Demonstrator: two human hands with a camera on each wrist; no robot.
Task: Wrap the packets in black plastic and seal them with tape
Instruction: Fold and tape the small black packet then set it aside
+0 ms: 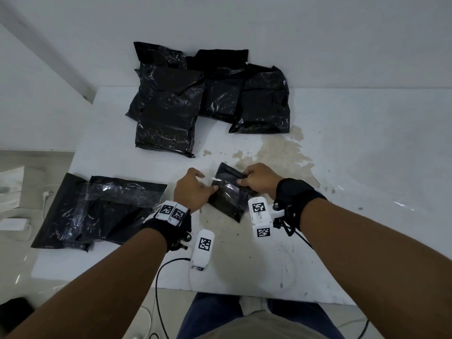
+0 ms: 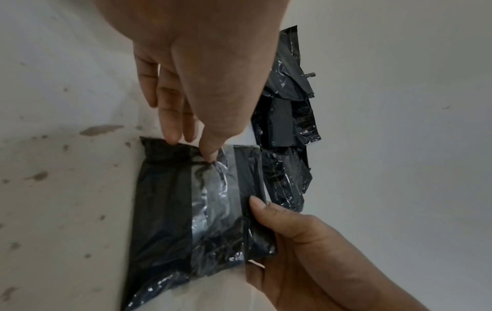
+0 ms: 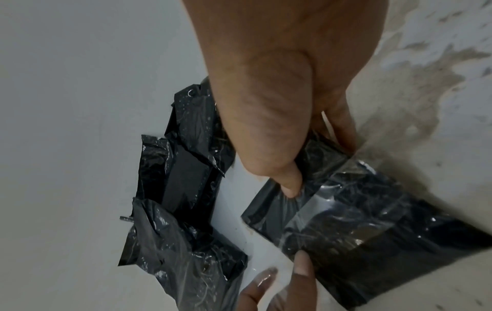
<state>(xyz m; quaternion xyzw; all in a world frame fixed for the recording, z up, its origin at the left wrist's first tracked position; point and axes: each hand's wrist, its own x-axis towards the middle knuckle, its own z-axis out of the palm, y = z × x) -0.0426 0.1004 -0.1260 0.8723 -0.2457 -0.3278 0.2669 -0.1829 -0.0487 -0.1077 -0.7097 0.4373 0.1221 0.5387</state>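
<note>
**Small packet held at both ends, tape across it**

White table [image 1: 342,167], stained brown near centre. Small packet [image 1: 228,194] lies on it, near the front edge, with a clear tape [image 2: 213,210] band across its black wrap. Left hand [image 1: 193,189] pinches the packet's left edge, thumb on the tape. Right hand [image 1: 259,179] is clamped on the far right corner. Wrapped packets [image 1: 168,113] are stacked at the back; two more [image 1: 97,211] lie at left.

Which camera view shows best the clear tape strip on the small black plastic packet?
The left wrist view: the clear tape strip runs unobstructed across the small black plastic packet. The right wrist view shows it partly; the head view shows only a small glare.
</note>
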